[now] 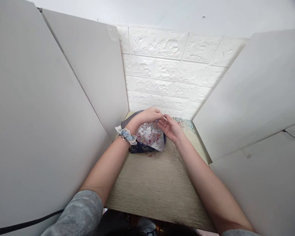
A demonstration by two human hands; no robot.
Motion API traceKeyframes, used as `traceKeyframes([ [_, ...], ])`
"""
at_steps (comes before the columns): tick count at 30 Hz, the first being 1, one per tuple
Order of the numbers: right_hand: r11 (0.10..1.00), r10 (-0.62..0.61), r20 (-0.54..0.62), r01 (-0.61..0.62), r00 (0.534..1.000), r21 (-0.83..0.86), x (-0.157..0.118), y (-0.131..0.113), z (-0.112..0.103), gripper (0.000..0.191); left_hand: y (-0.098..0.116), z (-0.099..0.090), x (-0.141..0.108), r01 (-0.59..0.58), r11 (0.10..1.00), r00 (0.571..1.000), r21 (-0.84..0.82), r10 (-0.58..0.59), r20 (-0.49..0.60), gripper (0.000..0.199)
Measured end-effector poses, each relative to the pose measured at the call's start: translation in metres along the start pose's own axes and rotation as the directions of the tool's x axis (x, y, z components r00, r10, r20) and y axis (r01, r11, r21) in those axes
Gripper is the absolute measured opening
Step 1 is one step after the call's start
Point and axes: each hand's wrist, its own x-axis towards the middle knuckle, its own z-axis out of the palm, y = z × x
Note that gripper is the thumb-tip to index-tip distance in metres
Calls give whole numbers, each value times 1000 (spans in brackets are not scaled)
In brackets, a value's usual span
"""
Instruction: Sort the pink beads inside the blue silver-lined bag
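We take the dark tray [137, 148] of beads as our landmark; it sits at the far end of the table [152, 186], close under the brick-patterned wall [162, 72]. Nearest to us, on our side of the tray, lie our grey sleeves [81, 213] and a long bare stretch of tabletop, which leaves both forearms room to rest as they run out to it. A black cable [22, 225] trails off at the left, well short of the tray.

At the tray's near left corner our left wrist wears a blue scrunchie [126, 135] and a thin bracelet, out of the way of the fingers. The tray itself holds a spread of small pink, red and clear beads [149, 133], so that loose pieces stay gathered rather than rolling over the table.

Just above the tray's far edge our two hands meet. The left hand [147, 116] is curled over, thumb and fingertips pinched nearly closed; whatever they pinch is too small for us to make out. The right hand [170, 128] is turned palm-up beside the tray's right side, fingers loosely half-open, their tips touching the left fingertips, as if steadying something fine between them. We cannot tell whether it grips anything.

Beyond the tray to the right lies a teal patterned patch [185, 123], and white panels [71, 98] wall in both sides.
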Motion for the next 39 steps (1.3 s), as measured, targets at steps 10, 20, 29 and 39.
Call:
traceKeyframes([
  [10, 999, 8, -64, -6, 998, 38, -1, -1, 3, 7, 2, 1, 0, 13, 1000, 998, 11, -13, -54, 18],
  [20, 999, -2, -33, 3, 999, 43, 0, 1, 2, 8, 1, 1, 0, 11, 999, 999, 47, -9, -51, 21],
  [29, 1000, -23, -18, 23, 1000, 14, 1, 4, 0, 7, -1, 2, 1, -2, 999, 999, 34, 3, -37, 21],
  [39, 999, -1, -36, 2, 999, 51, 2, 4, -1, 10, -1, 0, 1, -14, 999, 1000, 38, 15, -26, 18],
])
